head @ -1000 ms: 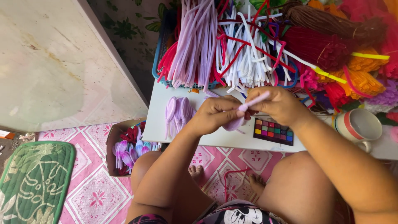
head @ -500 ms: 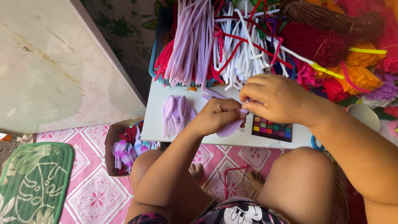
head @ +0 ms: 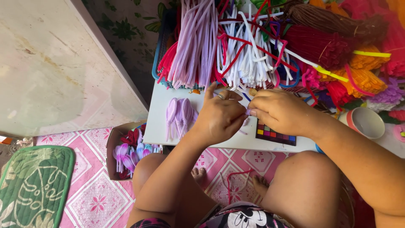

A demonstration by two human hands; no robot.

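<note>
Over the white surface (head: 168, 126) my left hand (head: 219, 116) and right hand (head: 280, 112) are both pinching a lilac pipe cleaner (head: 248, 112), with finished petals (head: 179, 114) piled left and loads of stems (head: 198, 42) unused, I'd guess.

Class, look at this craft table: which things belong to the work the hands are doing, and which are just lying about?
In use:
left hand and right hand, pinching a lilac pipe cleaner piece
finished lilac petals
lilac pipe cleaner bundle

Lying about:
cup
colour palette
green mat
box of petals
</note>
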